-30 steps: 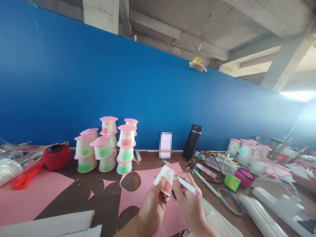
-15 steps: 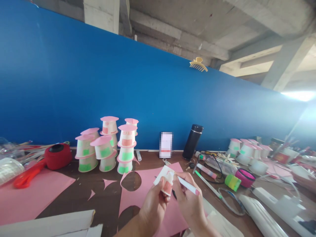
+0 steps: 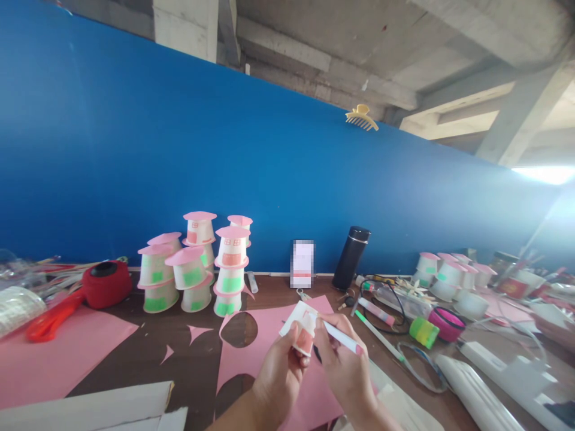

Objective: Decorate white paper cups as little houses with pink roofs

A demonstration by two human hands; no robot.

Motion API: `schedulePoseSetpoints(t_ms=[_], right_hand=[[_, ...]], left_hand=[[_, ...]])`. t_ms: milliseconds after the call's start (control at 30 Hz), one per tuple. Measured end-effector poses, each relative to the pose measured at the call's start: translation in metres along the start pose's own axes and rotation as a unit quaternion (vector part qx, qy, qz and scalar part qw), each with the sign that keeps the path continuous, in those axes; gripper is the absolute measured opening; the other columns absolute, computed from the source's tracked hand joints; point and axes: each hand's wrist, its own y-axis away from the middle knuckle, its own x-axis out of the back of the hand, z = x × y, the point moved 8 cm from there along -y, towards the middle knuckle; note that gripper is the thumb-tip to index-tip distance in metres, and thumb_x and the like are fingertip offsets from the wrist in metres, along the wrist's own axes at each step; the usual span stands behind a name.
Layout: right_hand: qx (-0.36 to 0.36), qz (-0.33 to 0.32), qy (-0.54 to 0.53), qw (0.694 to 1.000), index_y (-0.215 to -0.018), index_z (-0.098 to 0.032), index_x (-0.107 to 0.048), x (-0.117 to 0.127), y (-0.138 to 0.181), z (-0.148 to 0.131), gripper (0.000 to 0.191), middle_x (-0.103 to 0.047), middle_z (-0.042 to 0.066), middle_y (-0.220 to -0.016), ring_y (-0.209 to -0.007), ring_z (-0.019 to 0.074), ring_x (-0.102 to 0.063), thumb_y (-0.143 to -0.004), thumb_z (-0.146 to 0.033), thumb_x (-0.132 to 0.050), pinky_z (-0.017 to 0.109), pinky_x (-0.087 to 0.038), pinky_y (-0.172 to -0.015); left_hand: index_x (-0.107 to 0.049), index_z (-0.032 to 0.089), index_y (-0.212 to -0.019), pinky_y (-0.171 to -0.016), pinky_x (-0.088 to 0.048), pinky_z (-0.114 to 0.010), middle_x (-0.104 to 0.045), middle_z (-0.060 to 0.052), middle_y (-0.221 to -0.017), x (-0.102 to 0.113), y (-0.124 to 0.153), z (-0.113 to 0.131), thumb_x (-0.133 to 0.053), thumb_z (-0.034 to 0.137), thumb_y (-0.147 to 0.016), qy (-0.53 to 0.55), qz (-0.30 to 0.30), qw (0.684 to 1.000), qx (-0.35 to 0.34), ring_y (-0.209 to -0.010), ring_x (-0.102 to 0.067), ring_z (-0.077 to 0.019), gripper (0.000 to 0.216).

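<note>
My left hand (image 3: 278, 377) is closed round a small white paper cup (image 3: 300, 323) with a pink patch on its side, held tilted above a pink paper sheet (image 3: 269, 353) with round holes cut out of it. My right hand (image 3: 344, 371) pinches a white marker with a pink end (image 3: 344, 339), its tip against the cup. Both hands sit low in the middle of the view, over the brown table.
Stacks of white cups with pink lids and green or pink patches (image 3: 197, 263) stand at the back left. A black flask (image 3: 349, 257), more cups (image 3: 444, 272), pens, cables and tape rolls lie right. Red scissors (image 3: 49, 320) and pink paper (image 3: 58, 353) lie left.
</note>
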Motion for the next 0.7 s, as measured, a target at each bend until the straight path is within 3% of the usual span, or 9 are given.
schedulePoseSetpoints(t_ms=[367,700], right_hand=[[-0.002,-0.006,-0.015,1.000,-0.088,-0.021,-0.063,-0.0016,-0.0005,0.0013,0.017,-0.068,0.003,-0.077,-0.066,0.0163,-0.064,-0.092,-0.033,-0.052,0.021,-0.048,-0.056],[-0.009,-0.006,-0.004,1.000,-0.086,-0.022,-0.063,-0.0016,0.0006,0.0033,0.018,-0.065,0.001,-0.071,-0.060,0.0151,-0.060,-0.092,-0.034,-0.052,0.021,-0.046,-0.053]], left_hand=[[-0.058,0.015,-0.067,-0.049,-0.029,-0.023,-0.051,0.002,-0.056,0.0055,-0.0006,-0.0028,-0.084,0.034,-0.059,0.017,0.034,0.999,0.019,-0.052,-0.041,-0.0085,0.034],[-0.057,0.015,-0.068,-0.049,-0.031,-0.023,-0.051,0.002,-0.056,0.0073,-0.0016,-0.0032,-0.082,0.035,-0.064,0.025,0.039,0.999,0.022,-0.051,-0.042,-0.0083,0.033]])
